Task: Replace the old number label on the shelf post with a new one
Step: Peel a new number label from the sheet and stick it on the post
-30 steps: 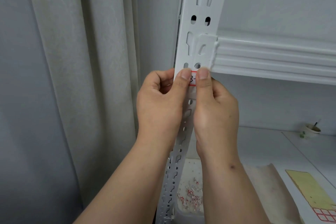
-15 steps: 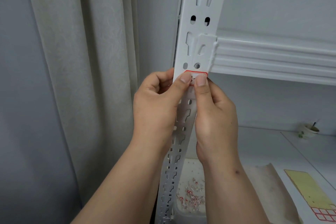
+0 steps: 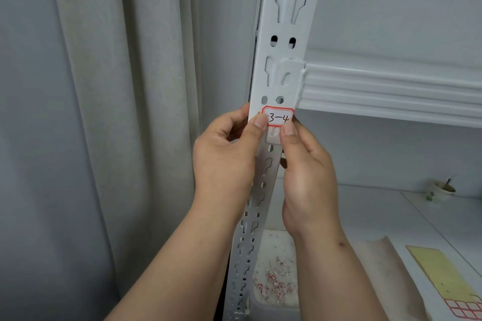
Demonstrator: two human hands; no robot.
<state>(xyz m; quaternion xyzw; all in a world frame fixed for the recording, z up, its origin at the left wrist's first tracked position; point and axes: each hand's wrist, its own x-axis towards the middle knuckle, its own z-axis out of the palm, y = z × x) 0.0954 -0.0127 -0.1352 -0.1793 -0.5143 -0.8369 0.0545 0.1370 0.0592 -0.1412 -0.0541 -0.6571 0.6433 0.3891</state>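
Observation:
A white label with a red border (image 3: pixel 278 117), handwritten "3-4", sits on the white perforated shelf post (image 3: pixel 284 34) just below the shelf beam joint. My left hand (image 3: pixel 227 159) curls around the post's left edge, its thumb tip touching the label's lower left corner. My right hand (image 3: pixel 305 180) is to the right of the post, its thumb tip against the label's lower right edge. Both hands have their other fingers curled in. The label's whole face shows between the two thumbs.
A white shelf beam (image 3: pixel 391 88) runs right from the post. Grey curtains (image 3: pixel 117 112) hang at the left. Below, a white tray (image 3: pixel 273 279) holds red and white paper scraps, and a yellow sheet of red-bordered labels (image 3: pixel 448 279) lies on the lower shelf. A small cup (image 3: pixel 440 189) stands far right.
Both thumbs have slid down off the label, from covering most of it to resting at its lower corners, so the "3-4" writing is now uncovered.

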